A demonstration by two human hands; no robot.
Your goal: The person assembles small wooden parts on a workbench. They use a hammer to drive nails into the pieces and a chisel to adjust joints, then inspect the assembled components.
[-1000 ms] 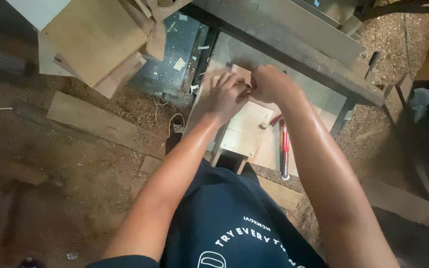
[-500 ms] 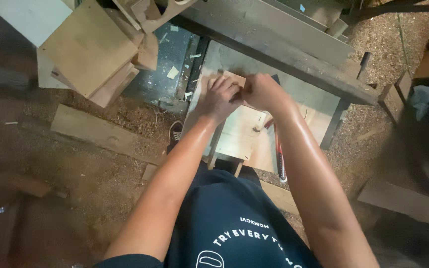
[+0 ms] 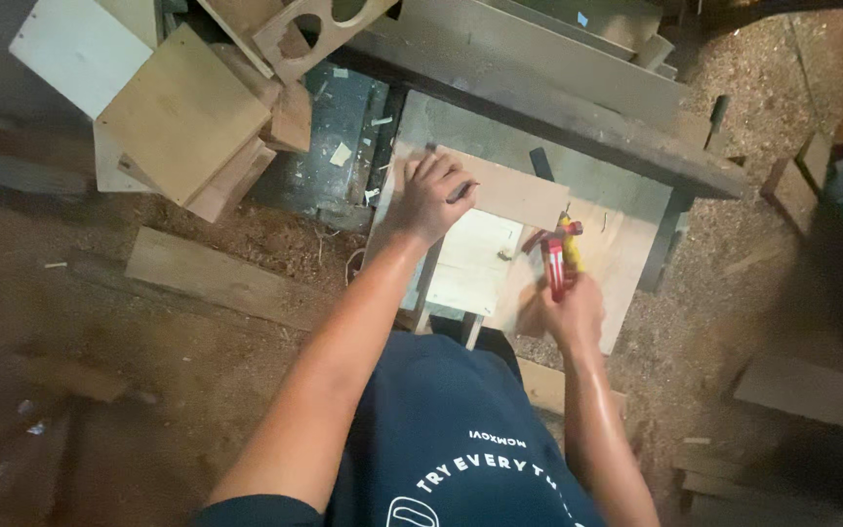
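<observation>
Fingers (image 3: 420,176) of our left hand (image 3: 431,200) are curled and pressed down on a thin wooden strip (image 3: 504,190), and a small dark item shows between them; we cannot tell what it is. This strip lies across a pale plywood panel (image 3: 475,259) on the grey workbench (image 3: 636,190).

At far left, a stack of plywood offcuts (image 3: 182,122) leans by the bench; its upper pieces are cut off by the frame edge. Below it, a long plank (image 3: 217,273) lies on the sawdust floor (image 3: 80,322), and the floor area at lower left is blurred.

Above the bench, a board with round cut-outs (image 3: 319,29) is partly cropped at the top.

Moving right, our right hand (image 3: 568,312) is closed around the handle of a red and yellow tool (image 3: 556,259). Its head, near the strip's right end, is too blurred to identify, and our grip hides the lower handle.

At far right, the view is dark and smeared; scrap boards (image 3: 812,390) are barely legible there.
</observation>
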